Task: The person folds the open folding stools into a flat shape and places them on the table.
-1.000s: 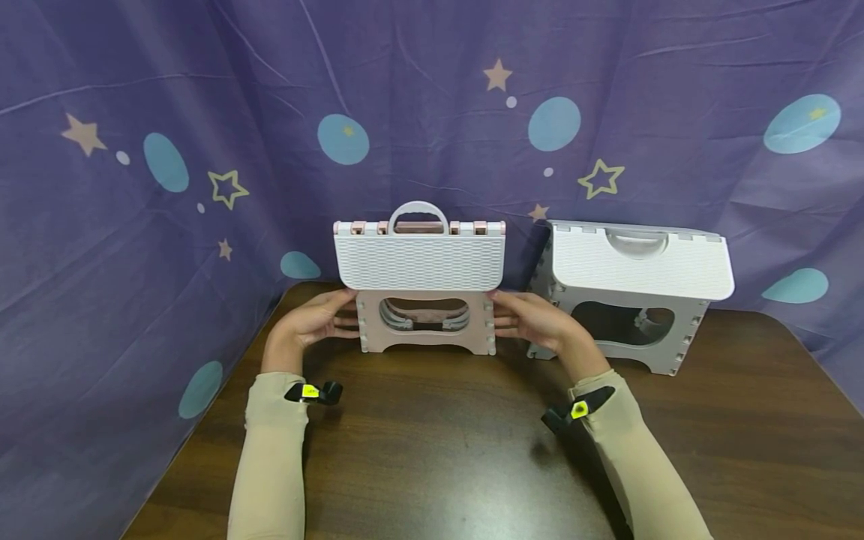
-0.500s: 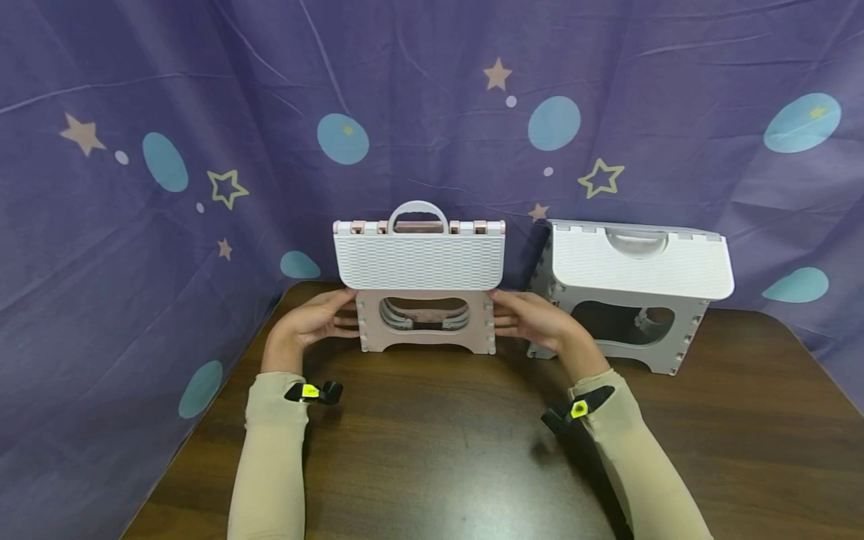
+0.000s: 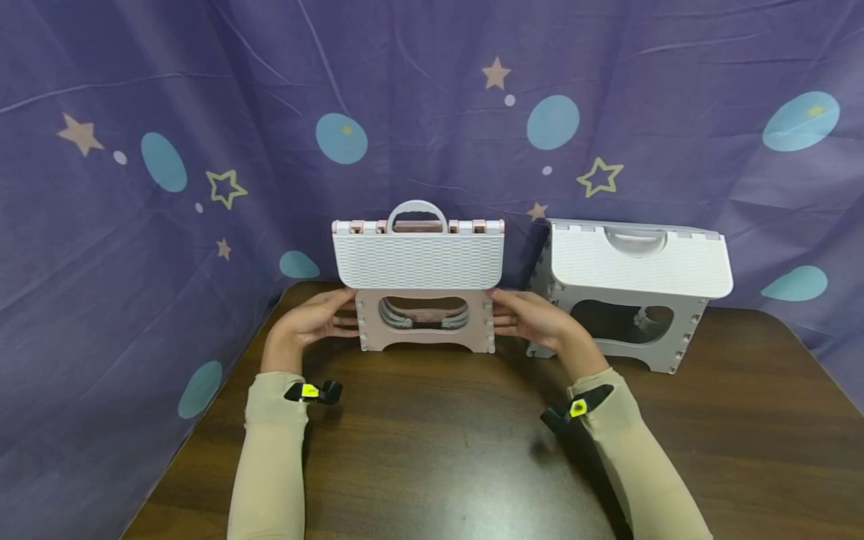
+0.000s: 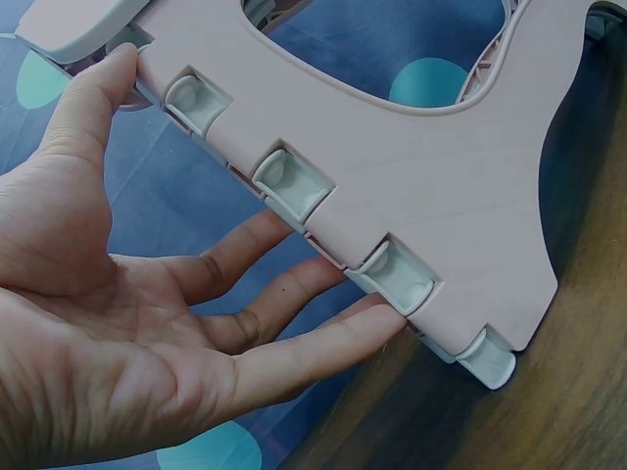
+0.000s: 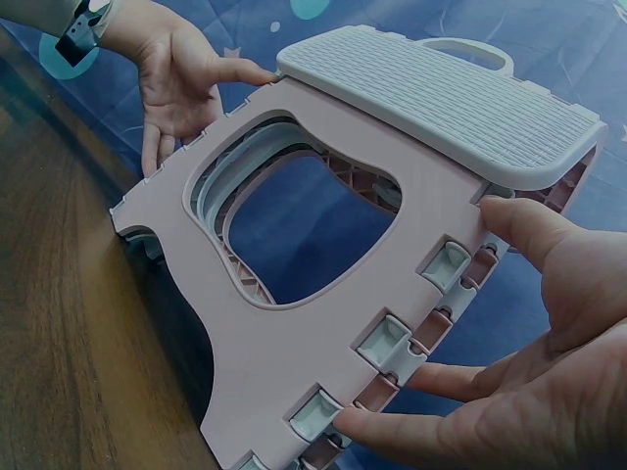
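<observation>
A pink folding step stool [image 3: 424, 321] with a white woven-textured top [image 3: 420, 261] stands at the back of the table, its top partly folded and a loop handle [image 3: 418, 206] sticking up. My left hand [image 3: 316, 319] touches its left side. In the left wrist view, the thumb lies near the top's edge and the straight fingers [image 4: 318, 348] meet the hinged edge [image 4: 294, 186]. On the opposite side, my right hand [image 3: 529, 319] does likewise. The right wrist view has the thumb [image 5: 524, 225] just under the top and the fingertips along the hinges.
To the right stands a second folding stool [image 3: 641, 262], grey with a white top, close to my right forearm. A purple curtain [image 3: 432, 97] with stars hangs right behind the wooden table [image 3: 432, 442], and another stretch of it runs along the left.
</observation>
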A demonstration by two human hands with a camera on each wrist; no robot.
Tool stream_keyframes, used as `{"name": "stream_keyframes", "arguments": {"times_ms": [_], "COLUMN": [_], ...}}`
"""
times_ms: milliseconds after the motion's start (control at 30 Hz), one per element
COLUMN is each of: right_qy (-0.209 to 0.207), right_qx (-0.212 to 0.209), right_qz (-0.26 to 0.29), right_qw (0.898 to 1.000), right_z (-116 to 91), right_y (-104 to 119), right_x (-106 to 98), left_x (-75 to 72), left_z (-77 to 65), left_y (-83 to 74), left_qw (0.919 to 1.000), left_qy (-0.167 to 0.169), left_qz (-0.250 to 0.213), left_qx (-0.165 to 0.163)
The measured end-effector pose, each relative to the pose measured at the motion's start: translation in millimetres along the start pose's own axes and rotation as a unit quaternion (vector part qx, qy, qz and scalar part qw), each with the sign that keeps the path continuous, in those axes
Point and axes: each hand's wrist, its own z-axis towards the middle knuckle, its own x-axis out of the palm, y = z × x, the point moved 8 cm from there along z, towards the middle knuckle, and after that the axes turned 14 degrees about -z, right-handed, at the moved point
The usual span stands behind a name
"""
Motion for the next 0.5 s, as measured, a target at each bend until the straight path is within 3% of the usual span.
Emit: {"name": "stream_keyframes", "arguments": {"times_ms": [500], "right_qy": [-0.003], "right_qx": [0.006], "right_qz": [0.002], "right_qw": [1.000], "right_z": [0.2], "right_y": [0.2], "right_x": [0.0], "left_x": [0.9], "left_z": [-1.3], "left_y": [-0.5], "left_qw": [0.9999], "left_qy": [-0.009], "left_qz": [0.002], "left_qx": [-0.007]}}
